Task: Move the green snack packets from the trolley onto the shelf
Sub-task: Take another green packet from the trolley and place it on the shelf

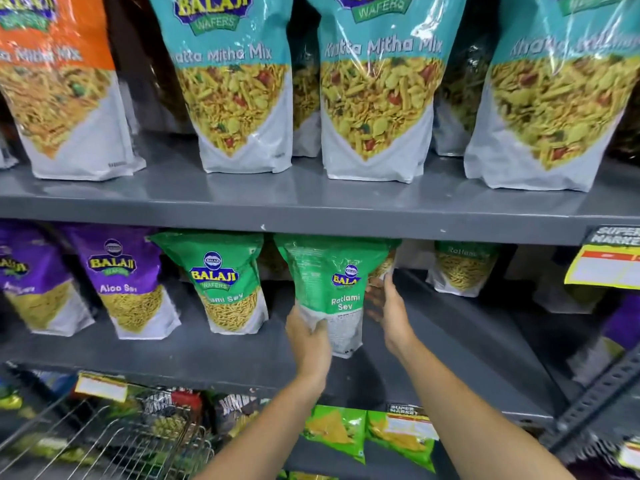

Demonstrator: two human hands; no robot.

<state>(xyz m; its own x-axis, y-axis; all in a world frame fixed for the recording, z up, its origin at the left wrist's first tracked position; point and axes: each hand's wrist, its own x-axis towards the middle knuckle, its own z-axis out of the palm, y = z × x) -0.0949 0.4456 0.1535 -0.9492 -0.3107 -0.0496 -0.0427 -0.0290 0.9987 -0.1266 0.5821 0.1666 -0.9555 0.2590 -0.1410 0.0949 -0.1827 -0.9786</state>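
Your middle shelf: Aloo Sev packets at left, one Ratlami Sev packet to their right, another Ratlami Sev packet set back far right. Above: Khatta Mitha Mix packets. Trolley below, at your left.

Top edge crops the teal Khatta Mitha packets and the orange packet on the upper shelf, whose front lip hides the tops of the green Ratlami Sev packets; the held packet covers most of the left hand fingers and part of the right hand (grip on that side can't be judged). A far green packet sits deep in shadow with blurred print, and the yellow price tag is cut by the right edge, text unreadable. Trolley wire is cut at bottom-left, its contents motion-blurred, and both forearms run off the bottom edge.
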